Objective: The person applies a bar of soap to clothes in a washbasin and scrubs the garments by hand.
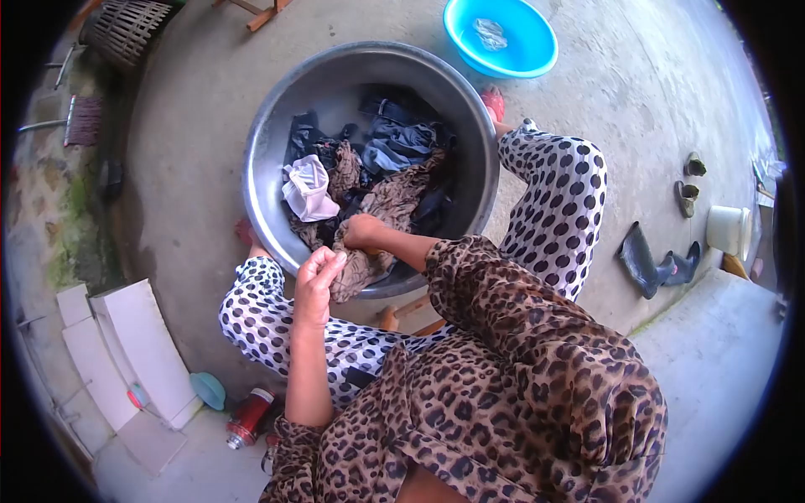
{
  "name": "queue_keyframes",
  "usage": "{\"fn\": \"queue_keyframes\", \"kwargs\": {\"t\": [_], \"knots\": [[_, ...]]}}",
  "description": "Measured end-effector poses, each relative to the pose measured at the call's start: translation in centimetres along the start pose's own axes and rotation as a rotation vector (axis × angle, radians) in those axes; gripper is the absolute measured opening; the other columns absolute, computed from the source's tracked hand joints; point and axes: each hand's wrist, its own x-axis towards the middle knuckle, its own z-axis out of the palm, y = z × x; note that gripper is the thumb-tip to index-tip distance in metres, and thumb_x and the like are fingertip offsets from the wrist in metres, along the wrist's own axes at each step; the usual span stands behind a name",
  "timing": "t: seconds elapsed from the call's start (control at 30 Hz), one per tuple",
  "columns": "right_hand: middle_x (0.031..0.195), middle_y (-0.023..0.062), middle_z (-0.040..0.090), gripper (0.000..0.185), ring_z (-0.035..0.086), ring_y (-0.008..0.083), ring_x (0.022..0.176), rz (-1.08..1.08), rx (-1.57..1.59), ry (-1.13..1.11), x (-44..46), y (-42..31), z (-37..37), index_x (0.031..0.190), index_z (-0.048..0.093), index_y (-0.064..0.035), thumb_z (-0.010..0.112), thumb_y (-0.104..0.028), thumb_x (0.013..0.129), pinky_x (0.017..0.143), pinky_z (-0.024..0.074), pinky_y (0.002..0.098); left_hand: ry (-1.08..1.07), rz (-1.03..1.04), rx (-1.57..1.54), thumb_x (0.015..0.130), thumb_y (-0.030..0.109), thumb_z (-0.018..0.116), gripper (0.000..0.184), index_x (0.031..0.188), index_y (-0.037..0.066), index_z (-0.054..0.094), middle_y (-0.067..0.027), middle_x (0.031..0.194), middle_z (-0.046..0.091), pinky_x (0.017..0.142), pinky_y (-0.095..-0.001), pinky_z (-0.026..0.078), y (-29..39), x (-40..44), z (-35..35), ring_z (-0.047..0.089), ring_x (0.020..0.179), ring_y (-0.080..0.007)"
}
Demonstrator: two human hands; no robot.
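A large metal basin [267, 126] stands between my knees with wet clothes in it. Both hands are at its near rim on a brown patterned garment [356, 272], part of which lies over the edge. My left hand [315, 283] is closed, pinching the garment's left side. Just inside the rim, my right hand [364, 232] is a fist around the same cloth; its fingers are partly hidden. A white-pink cloth [310, 189] lies left of my hands, and blue denim [401, 144] lies farther back with other dark clothes.
A bright blue basin [524, 42] with a pale crumpled item [490, 35] stands beyond the metal one. Rubber boots [644, 261], shoes [689, 198] and a white bucket [728, 230] are at right. Pale slabs [147, 344] and a red flask [250, 417] are at lower left.
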Motion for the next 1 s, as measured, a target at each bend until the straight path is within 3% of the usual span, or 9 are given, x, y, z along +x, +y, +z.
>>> {"fn": "queue_keyframes", "kwargs": {"t": [0.07,0.1,0.23,0.4,0.57,0.7,0.77,0.87,1.0], "knots": [[0.093,0.0206,0.070,0.034,0.068,0.0361,0.091,0.052,0.215,0.160,2.4,1.5,1.4,0.086,0.073,-0.0057,0.066,-0.035,0.069,0.085,0.0525,0.0428,0.100,0.060,-0.098,0.093,0.016,0.063,0.012,0.084,0.009,0.058,0.0058,0.080,0.053,0.068,-0.0182,0.037,0.2,0.0,0.0,0.047,0.073,-0.0035],[0.075,0.0178,0.068,0.026,0.067,0.0333,0.071,0.023,0.330,0.204,1.7,0.8,-0.5,0.081,0.069,-0.0041,0.065,-0.028,0.072,0.068,0.0534,0.0428,0.191,0.116,-0.200,0.094,0.019,0.062,0.011,0.089,0.009,0.060,0.0049,0.084,0.055,0.070,-0.0189,0.039,0.3,0.2,0.2,0.050,0.076,-0.0047],[0.060,0.0047,0.052,0.010,0.050,0.0155,0.050,-0.023,1.162,0.023,-1.5,-5.1,-7.7,0.073,0.061,-0.0054,0.065,-0.014,0.072,0.047,0.0409,0.0319,0.470,0.081,-0.496,0.096,0.028,0.059,0.023,0.104,0.006,0.061,-0.0049,0.103,0.060,0.091,-0.0355,0.049,0.4,2.3,-3.4,0.060,0.101,-0.0179],[0.059,0.0056,0.055,0.019,0.050,0.0143,0.045,-0.208,1.037,-0.147,-7.0,-11.0,-11.5,0.085,0.066,-0.0003,0.065,-0.007,0.068,0.041,0.0387,0.0291,0.536,0.299,-0.253,0.090,0.015,0.061,0.031,0.118,0.004,0.054,-0.0065,0.112,0.056,0.089,-0.0344,0.049,2.2,3.6,-4.1,0.057,0.101,-0.0178],[0.064,0.0029,0.057,0.021,0.049,0.0114,0.049,-0.369,1.064,-0.155,-9.2,-12.7,-12.7,0.091,0.067,-0.0020,0.064,-0.007,0.071,0.044,0.0387,0.0280,0.208,0.357,-0.278,0.083,0.006,0.059,0.041,0.123,0.004,0.052,-0.0072,0.112,0.055,0.094,-0.0305,0.044,7.0,2.1,-0.9,0.055,0.103,-0.0167],[0.070,-0.0011,0.055,0.025,0.046,0.0061,0.054,-0.517,1.080,-0.090,-12.4,-14.7,-16.2,0.104,0.064,-0.0011,0.058,-0.006,0.080,0.047,0.0344,0.0215,0.043,0.504,-0.369,0.091,0.021,0.054,0.050,0.136,0.004,0.041,-0.0118,0.124,0.053,0.105,-0.0375,0.039,10.9,0.2,1.6,0.052,0.118,-0.0222],[0.075,0.0011,0.059,0.035,0.052,0.0066,0.061,-0.521,1.224,-0.419,-11.9,-13.5,-18.0,0.114,0.063,0.0018,0.061,-0.009,0.080,0.054,0.0399,0.0205,0.039,0.568,-0.277,0.092,0.022,0.053,0.052,0.138,0.003,0.038,-0.0118,0.124,0.053,0.104,-0.0364,0.039,12.8,-1.0,3.0,0.051,0.117,-0.0210],[0.067,0.0033,0.059,0.026,0.053,0.0115,0.053,-0.611,1.039,-0.218,-13.9,-14.9,-18.9,0.099,0.066,-0.0010,0.070,-0.015,0.076,0.049,0.0413,0.0272,0.045,0.684,0.018,0.094,0.023,0.050,0.052,0.140,0.002,0.036,-0.0115,0.123,0.052,0.102,-0.0341,0.038,13.8,-1.5,3.1,0.051,0.113,-0.0184],[0.082,0.0082,0.068,0.031,0.062,0.0151,0.073,-0.655,0.644,0.179,-14.5,-15.7,-18.6,0.099,0.067,0.0014,0.073,-0.015,0.073,0.073,0.0500,0.0309,0.227,0.814,0.325,0.099,0.019,0.048,0.042,0.136,0.002,0.037,-0.0112,0.115,0.053,0.090,-0.0291,0.042,13.2,-0.6,3.2,0.053,0.099,-0.0149]]}}
